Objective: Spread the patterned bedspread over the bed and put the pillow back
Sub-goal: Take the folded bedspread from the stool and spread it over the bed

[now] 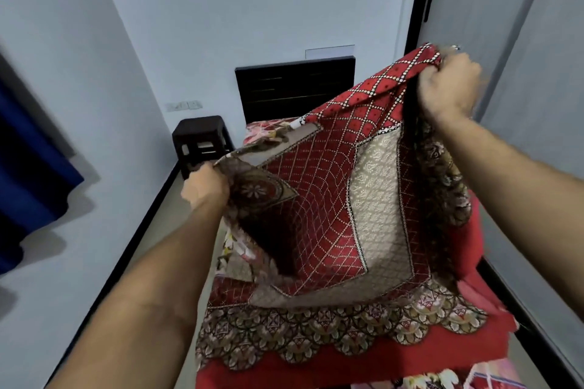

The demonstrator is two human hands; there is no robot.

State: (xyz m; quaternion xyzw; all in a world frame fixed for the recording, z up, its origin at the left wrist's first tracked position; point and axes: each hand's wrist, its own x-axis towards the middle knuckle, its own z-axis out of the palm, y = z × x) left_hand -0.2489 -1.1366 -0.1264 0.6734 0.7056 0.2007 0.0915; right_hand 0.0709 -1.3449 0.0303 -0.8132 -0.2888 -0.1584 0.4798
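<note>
Both hands grip the bedspread [331, 199] above the bed [268, 133]: left hand [205, 188] clenched on its lower edge, right hand [448, 88] bunching a raised corner. Its lower border drapes over the bed's near end, before the dark headboard [294, 88].

A red patterned bedspread [331, 199] is held up over the bed [268, 131], gripped by the left hand [205, 188] and right hand [448, 88].
</note>
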